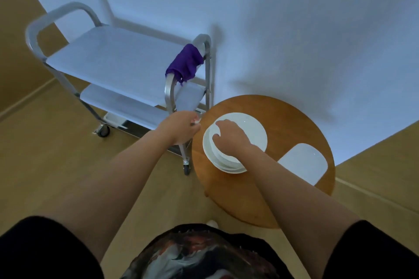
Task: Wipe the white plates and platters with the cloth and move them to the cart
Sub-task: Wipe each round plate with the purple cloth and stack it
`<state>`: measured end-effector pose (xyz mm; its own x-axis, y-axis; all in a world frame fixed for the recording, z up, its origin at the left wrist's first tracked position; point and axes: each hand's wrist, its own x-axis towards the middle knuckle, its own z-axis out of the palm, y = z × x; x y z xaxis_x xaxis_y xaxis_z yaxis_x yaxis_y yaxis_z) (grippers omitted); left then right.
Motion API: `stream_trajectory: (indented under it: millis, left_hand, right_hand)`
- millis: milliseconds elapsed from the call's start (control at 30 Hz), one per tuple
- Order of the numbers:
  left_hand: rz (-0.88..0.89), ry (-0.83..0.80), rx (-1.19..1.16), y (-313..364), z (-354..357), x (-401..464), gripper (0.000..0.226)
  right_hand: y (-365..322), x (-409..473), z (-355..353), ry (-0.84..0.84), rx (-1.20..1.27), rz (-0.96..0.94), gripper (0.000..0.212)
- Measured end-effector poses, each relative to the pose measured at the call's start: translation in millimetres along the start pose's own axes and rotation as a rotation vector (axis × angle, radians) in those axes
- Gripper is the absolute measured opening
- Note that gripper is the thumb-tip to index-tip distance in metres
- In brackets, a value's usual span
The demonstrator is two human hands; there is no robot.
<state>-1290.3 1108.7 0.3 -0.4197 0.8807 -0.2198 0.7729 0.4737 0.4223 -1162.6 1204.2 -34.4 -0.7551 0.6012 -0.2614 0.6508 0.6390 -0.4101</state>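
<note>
Right hand (pixel 229 137) lies flat, fingers spread, on plate stack (pixel 254 130); left hand (pixel 181 127), grip unclear, at stack's edge. Stack may slide off table (pixel 283 120).

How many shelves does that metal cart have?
2 shelves are clear on the grey metal cart: the top shelf, with a purple cloth draped over the handle beside it, and a lower shelf. A bottom tier may be hidden.

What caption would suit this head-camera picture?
Right hand rests on stacked white plates on a round table; purple cloth hangs on the cart.
</note>
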Motion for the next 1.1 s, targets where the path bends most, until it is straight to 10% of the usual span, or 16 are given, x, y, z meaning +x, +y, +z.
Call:
stream_trajectory:
  millis: [533,767,1100]
  left_hand:
    - [0.091,0.198,0.077,-77.6,-53.8,153.6,0.041]
    - [0.154,-0.006,0.666,-106.3,-58.5,231.6,0.11]
    - [0.231,-0.044,0.36,-117.5,-56.0,274.2,0.078]
  right_hand:
    - [-24.4,163.4,-15.7,0.065,0.15,0.07,0.021]
    - [-29.8,206.5,-14.6,0.103,0.218,0.278,0.01]
    - [-30.8,226.2,-15.5,0.132,0.285,0.516,0.026]
